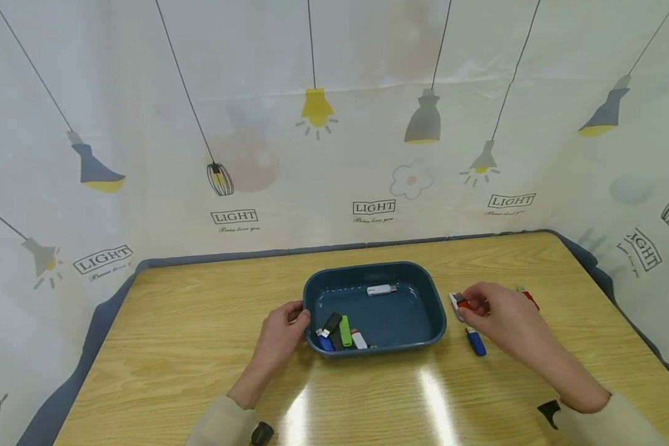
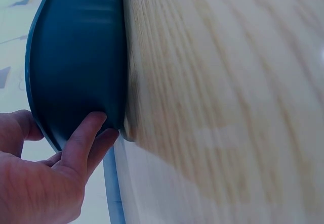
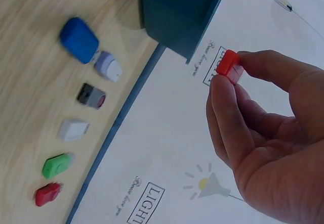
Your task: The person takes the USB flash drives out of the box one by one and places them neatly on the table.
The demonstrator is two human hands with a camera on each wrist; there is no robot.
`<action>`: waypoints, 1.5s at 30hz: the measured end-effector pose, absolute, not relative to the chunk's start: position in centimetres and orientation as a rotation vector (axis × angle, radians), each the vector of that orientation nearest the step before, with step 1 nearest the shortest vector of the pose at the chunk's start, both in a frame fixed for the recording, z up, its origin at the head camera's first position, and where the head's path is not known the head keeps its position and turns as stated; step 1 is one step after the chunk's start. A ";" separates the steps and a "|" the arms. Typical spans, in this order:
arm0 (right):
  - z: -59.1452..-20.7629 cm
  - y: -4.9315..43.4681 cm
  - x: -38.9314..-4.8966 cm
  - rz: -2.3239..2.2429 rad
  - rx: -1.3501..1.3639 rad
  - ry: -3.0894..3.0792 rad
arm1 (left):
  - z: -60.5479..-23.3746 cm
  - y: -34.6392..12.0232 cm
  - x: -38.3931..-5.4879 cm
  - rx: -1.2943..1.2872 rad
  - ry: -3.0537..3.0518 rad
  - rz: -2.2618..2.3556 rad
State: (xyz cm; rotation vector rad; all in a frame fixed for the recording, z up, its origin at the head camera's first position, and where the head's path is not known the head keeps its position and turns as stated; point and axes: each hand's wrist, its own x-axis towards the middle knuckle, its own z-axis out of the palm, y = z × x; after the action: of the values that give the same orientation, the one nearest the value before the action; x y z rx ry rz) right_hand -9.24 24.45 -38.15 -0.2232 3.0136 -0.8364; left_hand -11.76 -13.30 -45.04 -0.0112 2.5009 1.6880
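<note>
My left hand (image 1: 280, 334) grips the left rim of a dark teal plastic tray (image 1: 432, 279), thumb at the top edge and fingers along the outer wall in the left wrist view. My right hand (image 1: 504, 319) pinches a red USB flash drive (image 3: 230, 68) between thumb and fingertips, just right of the tray and raised above the table. Inside the tray, a white flash drive (image 1: 380, 290) lies toward the back. A green flash drive (image 1: 345, 331), a black one (image 1: 332, 322) and several others cluster at the front left corner.
On the wooden table (image 1: 212, 303) right of the tray lie a blue flash drive (image 1: 476, 342) and a red one (image 1: 529, 298). The right wrist view shows a green one (image 3: 56, 166), a white one (image 3: 74, 129) and a grey one (image 3: 92, 96). A lamp-print curtain (image 1: 290, 223) stands behind.
</note>
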 end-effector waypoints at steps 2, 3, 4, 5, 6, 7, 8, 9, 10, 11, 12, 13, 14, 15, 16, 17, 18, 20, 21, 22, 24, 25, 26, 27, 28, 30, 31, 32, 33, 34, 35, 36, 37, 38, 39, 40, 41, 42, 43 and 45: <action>-38.5 25.0 -9.1 -0.814 -0.222 3.024 | -45.0 -13.3 -11.7 -0.012 2.499 1.687; -38.6 25.3 -9.1 -0.802 -0.221 3.030 | -45.0 -13.3 -11.7 -0.011 2.499 1.686; -38.8 25.6 -9.0 -0.791 -0.218 3.030 | -45.0 -13.3 -11.7 -0.011 2.501 1.682; -38.9 25.9 -9.0 -0.783 -0.216 3.030 | -45.0 -13.3 -11.7 -0.020 2.499 1.681; -39.1 26.2 -8.9 -0.774 -0.209 3.028 | -45.0 -13.3 -11.7 -0.019 2.499 1.680; -39.3 26.5 -8.8 -0.762 -0.202 3.027 | -45.0 -13.3 -11.7 -0.020 2.499 1.679; -39.4 26.8 -8.8 -0.751 -0.195 3.023 | -45.0 -13.3 -11.7 -0.021 2.501 1.677; -39.6 27.1 -8.8 -0.738 -0.187 3.015 | -45.0 -13.3 -11.7 -0.022 2.503 1.676; -39.8 27.4 -8.7 -0.723 -0.177 3.010 | -45.0 -13.3 -11.7 -0.025 2.503 1.677; -39.9 27.7 -8.7 -0.711 -0.169 3.005 | -45.0 -13.2 -11.7 -0.019 2.506 1.678; -40.1 27.9 -8.7 -0.695 -0.160 2.999 | -45.0 -13.2 -11.7 -0.021 2.507 1.677; -40.2 28.2 -8.7 -0.680 -0.149 2.990 | -45.0 -13.2 -11.7 -0.024 2.509 1.676; -40.4 28.4 -8.7 -0.669 -0.139 2.980 | -45.0 -13.2 -11.7 -0.025 2.510 1.674; -40.5 28.7 -8.8 -0.658 -0.126 2.970 | -45.0 -13.2 -11.7 -0.024 2.509 1.675; -40.6 28.9 -8.8 -0.651 -0.111 2.958 | -45.0 -13.3 -11.7 -0.023 2.508 1.676; -40.8 29.0 -8.8 -0.649 -0.100 2.946 | -45.0 -13.3 -11.7 -0.021 2.510 1.674; -40.9 29.2 -8.9 -0.645 -0.089 2.933 | -45.0 -13.3 -11.8 -0.028 2.509 1.672; -41.3 29.4 -8.9 -0.647 -0.076 2.915 | -45.0 -13.3 -11.7 -0.025 2.504 1.674; -41.5 29.4 -9.0 -0.649 -0.070 2.908 | -45.0 -13.3 -11.7 -0.023 2.502 1.675; -41.8 29.5 -9.0 -0.649 -0.066 2.903 | -45.0 -13.3 -11.7 -0.022 2.501 1.674; -42.2 29.6 -9.1 -0.643 -0.063 2.902 | -45.0 -13.3 -11.7 -0.021 2.496 1.677; -42.5 29.6 -9.1 -0.639 -0.063 2.904 | -45.0 -13.3 -11.7 -0.020 2.492 1.679; -42.6 29.7 -9.2 -0.635 -0.061 2.905 | -45.0 -13.3 -11.7 -0.018 2.491 1.680; -42.8 29.7 -9.2 -0.631 -0.057 2.904 | -45.0 -13.3 -11.6 -0.017 2.491 1.681; -42.9 29.7 -9.3 -0.629 -0.055 2.902 | -45.0 -13.3 -11.6 -0.017 2.490 1.682; -43.1 29.7 -9.4 -0.624 -0.049 2.892 | -45.0 -13.3 -11.6 -0.016 2.491 1.682; -43.1 29.7 -9.4 -0.625 -0.042 2.883 | -45.0 -13.3 -11.6 -0.015 2.492 1.682; -43.2 29.7 -9.5 -0.625 -0.034 2.872 | -45.0 -13.3 -11.7 -0.015 2.494 1.682; -43.2 29.7 -9.6 -0.622 -0.027 2.862 | -45.1 -13.3 -11.7 -0.014 2.495 1.680; -43.3 29.6 -9.6 -0.617 -0.021 2.853 | -45.1 -13.3 -11.7 -0.014 2.498 1.679; -43.3 29.6 -9.7 -0.609 -0.019 2.848 | -45.1 -13.3 -11.7 -0.015 2.500 1.678; -43.3 29.6 -9.8 -0.605 -0.014 2.840 | -45.1 -13.3 -11.7 -0.014 2.502 1.677; -43.4 29.6 -9.8 -0.598 -0.014 2.837 | -45.1 -13.3 -11.7 -0.013 2.505 1.675; -43.4 29.5 -9.8 -0.590 -0.016 2.834 | -45.1 -13.3 -11.7 -0.014 2.505 1.674; -43.4 29.5 -9.9 -0.586 -0.017 2.829 | -45.1 -13.3 -11.7 -0.015 2.506 1.674; -43.5 29.5 -9.9 -0.582 -0.025 2.827 | -45.1 -13.3 -11.8 -0.016 2.506 1.674; -43.5 29.5 -10.0 -0.578 -0.031 2.825 | -45.1 -13.3 -11.8 -0.016 2.504 1.674; -43.5 29.5 -10.0 -0.577 -0.035 2.823 | -45.1 -13.3 -11.8 -0.016 2.504 1.674; -43.5 29.5 -10.0 -0.575 -0.037 2.822 | -45.1 -13.3 -11.8 -0.016 2.504 1.672; -43.6 29.4 -10.1 -0.571 -0.046 2.829 | -45.1 -13.3 -11.8 -0.019 2.502 1.672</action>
State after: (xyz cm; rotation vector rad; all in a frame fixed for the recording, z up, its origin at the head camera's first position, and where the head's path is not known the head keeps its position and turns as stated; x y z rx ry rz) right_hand -10.10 29.44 -43.58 -0.0461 2.8288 -0.5710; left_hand -11.75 -13.33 -45.08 -0.0185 2.5022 1.6718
